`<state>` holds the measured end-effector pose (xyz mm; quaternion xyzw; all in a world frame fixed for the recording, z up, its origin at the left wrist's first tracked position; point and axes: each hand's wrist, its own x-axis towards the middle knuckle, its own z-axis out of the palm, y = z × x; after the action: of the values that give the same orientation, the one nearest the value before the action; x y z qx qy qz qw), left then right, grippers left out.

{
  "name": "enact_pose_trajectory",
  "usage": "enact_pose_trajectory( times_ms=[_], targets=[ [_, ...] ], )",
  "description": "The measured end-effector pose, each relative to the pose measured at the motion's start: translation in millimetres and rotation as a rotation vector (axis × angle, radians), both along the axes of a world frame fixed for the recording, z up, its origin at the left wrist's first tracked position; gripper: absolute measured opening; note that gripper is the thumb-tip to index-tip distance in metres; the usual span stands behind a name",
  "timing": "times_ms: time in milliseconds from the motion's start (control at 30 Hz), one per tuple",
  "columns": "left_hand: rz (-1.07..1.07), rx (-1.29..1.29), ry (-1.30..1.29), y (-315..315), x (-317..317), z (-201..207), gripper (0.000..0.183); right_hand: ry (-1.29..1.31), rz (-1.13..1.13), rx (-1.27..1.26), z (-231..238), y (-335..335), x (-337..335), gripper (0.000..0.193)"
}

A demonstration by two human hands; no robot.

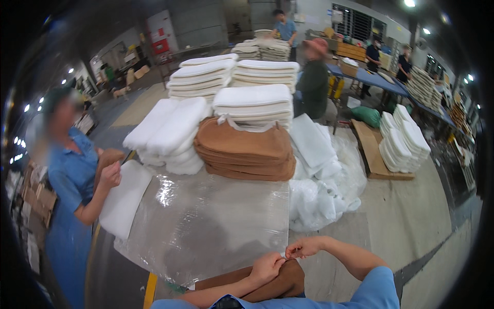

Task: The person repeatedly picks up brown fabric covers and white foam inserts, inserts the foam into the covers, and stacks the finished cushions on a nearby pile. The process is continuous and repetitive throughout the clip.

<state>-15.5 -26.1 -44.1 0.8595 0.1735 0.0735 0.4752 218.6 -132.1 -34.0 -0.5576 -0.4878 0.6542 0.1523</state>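
Note:
At the near edge of the table a brown fabric piece [288, 280] lies partly under my forearms. My left hand [267, 268] rests on its upper edge, the fingers closed on the cloth. Close beside it my right hand [304, 247] pinches at the same edge, where something small and whitish shows between the fingertips; it is too small to name. Beyond my hands a clear plastic sheet [226, 211] covers the tabletop. A stack of brown fabric pieces [244, 154] stands behind it.
Stacks of white padded pieces [252, 98] rise behind the brown stack. Crumpled clear plastic bags [329, 190] lie on the right. At left a co-worker [77, 165] in blue stands by a white pad [123, 198]. Another person [313, 82] stands behind the stacks.

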Motion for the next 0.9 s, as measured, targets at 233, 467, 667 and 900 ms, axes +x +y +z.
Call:
enact_pose_trajectory(
  times_ms=[233,467,667,900],
  targets=[
    [0.073,-0.053,0.022,3.9,2.1,7.6,0.028,-0.288,-0.047,0.398,-5.3,-13.3,-3.6,0.016],
    [0.020,-0.110,0.127,18.3,9.4,-20.9,0.045,0.023,-0.401,0.068,-27.9,-13.7,-19.2,0.017],
    [-0.208,-0.090,-0.127,22.8,18.9,-24.9,0.058,0.260,-0.471,-0.071,-53.8,-25.0,4.3,0.031],
    [-0.320,-0.574,0.508,57.7,24.7,-35.6,0.053,0.263,-0.583,0.077,-56.7,-26.7,-22.8,0.016]
  ],
)
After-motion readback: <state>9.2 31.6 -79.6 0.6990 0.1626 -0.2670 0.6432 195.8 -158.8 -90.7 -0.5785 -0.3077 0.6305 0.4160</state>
